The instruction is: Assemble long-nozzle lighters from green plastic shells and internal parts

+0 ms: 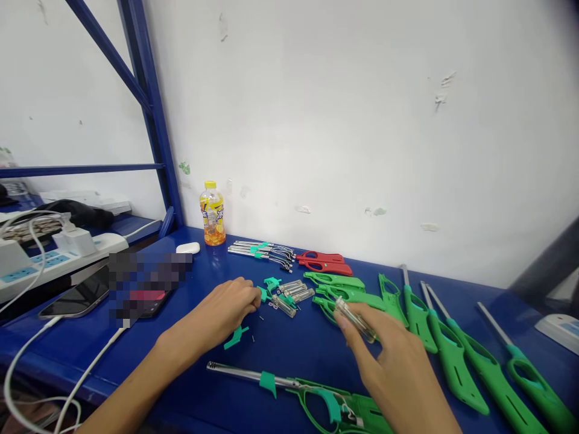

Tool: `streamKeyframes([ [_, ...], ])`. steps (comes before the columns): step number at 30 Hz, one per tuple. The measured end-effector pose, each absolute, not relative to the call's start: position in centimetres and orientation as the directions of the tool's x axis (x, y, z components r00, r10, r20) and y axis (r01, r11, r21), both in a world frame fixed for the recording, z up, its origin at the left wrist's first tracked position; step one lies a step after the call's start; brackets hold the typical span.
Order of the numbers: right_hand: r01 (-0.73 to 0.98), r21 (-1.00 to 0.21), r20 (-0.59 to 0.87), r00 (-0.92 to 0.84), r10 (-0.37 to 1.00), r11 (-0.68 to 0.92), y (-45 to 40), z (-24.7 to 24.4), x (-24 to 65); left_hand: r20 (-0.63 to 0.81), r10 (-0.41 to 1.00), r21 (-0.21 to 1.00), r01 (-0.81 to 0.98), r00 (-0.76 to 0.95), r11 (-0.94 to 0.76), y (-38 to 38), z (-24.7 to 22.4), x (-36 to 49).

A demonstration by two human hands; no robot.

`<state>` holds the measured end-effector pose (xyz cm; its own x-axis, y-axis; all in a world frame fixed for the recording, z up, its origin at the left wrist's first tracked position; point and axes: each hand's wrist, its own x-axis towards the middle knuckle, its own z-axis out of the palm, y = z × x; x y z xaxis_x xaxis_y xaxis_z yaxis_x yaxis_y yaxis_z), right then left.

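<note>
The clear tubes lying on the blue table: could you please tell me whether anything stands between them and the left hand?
Yes, teal plastic pieces lie between the left hand and the clear tubes, close beside the hand.

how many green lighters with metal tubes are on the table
5: an open lighter at the front, and four more lighters side by side at the right; the outer two run past the picture's edge.

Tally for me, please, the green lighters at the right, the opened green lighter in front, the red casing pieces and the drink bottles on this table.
Green lighters at the right: 4
Opened green lighter in front: 1
Red casing pieces: 2
Drink bottle: 1
Total: 8
</note>
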<state>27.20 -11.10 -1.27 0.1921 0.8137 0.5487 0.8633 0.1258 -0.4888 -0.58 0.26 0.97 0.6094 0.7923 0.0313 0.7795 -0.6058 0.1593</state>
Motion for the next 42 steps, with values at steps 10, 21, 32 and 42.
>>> streamKeyframes([
  [10, 0.873, -0.466, 0.545, 0.154, 0.824, 0.145, -11.3, -1.2, 26.7, 0.042, 0.74, 0.217, 0.717, 0.671, -0.663, 0.3, 0.9, -0.4],
  [21, 0.902, -0.388, 0.52, 0.046, 0.853, 0.188, -11.2, -2.0, 28.1, 0.083, 0.735, 0.224, 0.706, 0.674, -0.672, 0.0, 0.6, -0.6],
  [32, 0.898, -0.388, 0.617, 0.085, 0.783, 0.208, -11.3, -0.9, 26.7, 0.093, 0.735, 0.259, 0.696, 0.672, -0.669, -0.6, 1.4, -0.3],
  [42, 0.924, -0.247, 0.701, -0.038, 0.712, 0.293, -10.2, -1.5, 28.1, 0.157, 0.754, 0.265, 0.709, 0.638, -0.654, -0.1, 2.0, -1.6],
])
